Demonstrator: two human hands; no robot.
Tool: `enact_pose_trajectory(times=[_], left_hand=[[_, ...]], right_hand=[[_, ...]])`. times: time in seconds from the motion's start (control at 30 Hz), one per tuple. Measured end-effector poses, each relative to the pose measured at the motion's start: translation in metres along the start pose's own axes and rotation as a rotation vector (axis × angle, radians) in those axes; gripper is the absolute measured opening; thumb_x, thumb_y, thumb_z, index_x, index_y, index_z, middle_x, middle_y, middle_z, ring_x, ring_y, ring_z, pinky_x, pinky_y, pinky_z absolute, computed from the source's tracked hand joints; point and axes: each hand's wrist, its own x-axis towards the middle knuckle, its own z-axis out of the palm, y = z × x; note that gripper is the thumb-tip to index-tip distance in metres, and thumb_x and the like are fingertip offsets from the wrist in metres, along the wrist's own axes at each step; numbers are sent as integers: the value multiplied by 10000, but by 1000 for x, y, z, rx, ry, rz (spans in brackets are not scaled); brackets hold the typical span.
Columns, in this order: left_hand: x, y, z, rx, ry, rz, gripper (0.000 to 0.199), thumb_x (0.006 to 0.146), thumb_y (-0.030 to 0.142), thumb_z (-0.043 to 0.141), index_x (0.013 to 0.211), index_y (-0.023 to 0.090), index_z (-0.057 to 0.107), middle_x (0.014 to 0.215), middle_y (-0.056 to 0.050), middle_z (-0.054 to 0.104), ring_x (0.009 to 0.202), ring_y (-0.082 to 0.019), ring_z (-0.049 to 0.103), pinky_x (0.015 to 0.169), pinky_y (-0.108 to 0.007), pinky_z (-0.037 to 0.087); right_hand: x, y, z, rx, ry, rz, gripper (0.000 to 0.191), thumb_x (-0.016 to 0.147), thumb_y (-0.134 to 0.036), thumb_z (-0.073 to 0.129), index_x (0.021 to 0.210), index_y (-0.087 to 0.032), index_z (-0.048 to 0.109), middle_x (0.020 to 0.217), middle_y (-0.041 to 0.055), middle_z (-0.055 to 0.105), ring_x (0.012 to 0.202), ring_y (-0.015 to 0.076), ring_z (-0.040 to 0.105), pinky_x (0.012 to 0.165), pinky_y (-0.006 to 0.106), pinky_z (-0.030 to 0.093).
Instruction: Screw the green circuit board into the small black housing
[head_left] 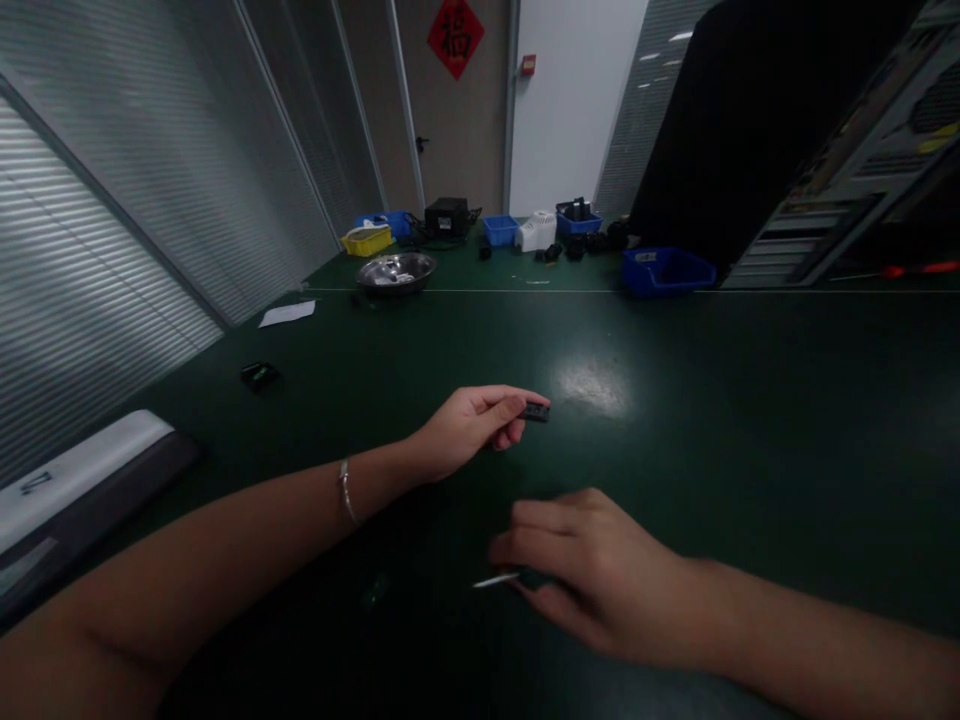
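My left hand is closed, pinching a small black rectangular part between thumb and fingers above the green table. Most of that part's near end is covered by the fingers. Closer to me and to the right, my right hand is curled round a thin silver-tipped tool. Its slim tip points left, while the rest is hidden in the palm, so I cannot tell its kind. The two hands are apart, and the right one is slightly blurred.
Across the green table stand a metal bowl, a yellow bin, a blue bin and a black box. At left lie a small black object, a white paper and a long white-and-grey case.
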Motion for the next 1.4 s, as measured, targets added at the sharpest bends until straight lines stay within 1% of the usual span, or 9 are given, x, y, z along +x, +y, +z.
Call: enact_pose_trajectory(times=[0.17, 0.33, 0.47, 0.67, 0.87, 0.9, 1.03, 1.2, 1.4], left_hand=[[0, -2, -1, -11, -8, 18, 362, 924, 363, 526, 1140, 103, 654, 691, -11, 542, 590, -92, 456, 550, -237, 325], [-2, -3, -3, -57, -34, 14, 364, 931, 373, 512, 1138, 109, 652, 685, -13, 546, 597, -95, 476, 550, -234, 333], [-2, -1, -3, -83, -48, 10, 382, 930, 397, 501, 1124, 104, 653, 700, -23, 561, 602, -102, 497, 553, -238, 338], [-4, 2, 1, -136, -47, 12, 401, 906, 428, 531, 1096, 98, 657, 683, -28, 568, 605, -113, 499, 563, -245, 349], [-5, 5, 2, -143, -52, -3, 437, 889, 468, 539, 1087, 97, 661, 693, -34, 576, 625, -124, 509, 586, -258, 363], [-4, 4, 2, -136, -56, -11, 438, 885, 469, 547, 1090, 99, 661, 700, -34, 578, 633, -127, 514, 594, -260, 367], [-2, -2, -1, -119, -58, 1, 389, 876, 455, 569, 1008, 106, 678, 756, -36, 587, 669, -128, 529, 634, -266, 387], [-4, -4, 1, -80, -69, 12, 392, 921, 426, 502, 1094, 105, 648, 737, -42, 589, 647, -134, 538, 606, -268, 384], [-7, 3, 1, -41, -103, 2, 395, 956, 373, 438, 1158, 91, 627, 763, -52, 583, 659, -135, 533, 613, -275, 380]], right_hand=[[42, -28, 19, -161, -64, -192, 222, 887, -183, 518, 1096, -177, 592, 1066, 31, 606, 725, 136, 564, 574, 263, 412], [75, -45, 41, -352, -39, -311, 150, 934, -185, 455, 881, -171, 594, 886, 11, 577, 603, 126, 528, 472, 272, 357], [79, -46, 45, -421, 4, -337, 187, 947, -186, 419, 859, -166, 583, 843, 17, 554, 609, 144, 528, 445, 283, 332], [78, -43, 34, -422, -35, -173, 104, 914, -154, 475, 927, -141, 578, 896, 43, 584, 610, 137, 535, 438, 264, 353], [67, -41, 20, -427, 32, -188, 147, 930, -131, 445, 948, -136, 590, 875, 48, 601, 658, 159, 550, 508, 267, 406], [62, -39, 14, -391, 59, -162, 144, 924, -125, 455, 966, -136, 593, 909, 58, 610, 704, 167, 564, 566, 277, 438], [31, -24, -18, -70, 425, 69, 246, 818, -56, 523, 1030, -158, 596, 1057, 93, 609, 950, 214, 576, 806, 334, 476], [-2, 6, -41, 124, 742, 394, 157, 863, -213, 576, 1007, -178, 628, 945, 75, 656, 858, 212, 612, 739, 340, 489], [-6, 25, -43, 433, 826, 635, 385, 782, -426, 687, 1033, -141, 624, 772, 44, 656, 500, 119, 504, 438, 257, 404]])
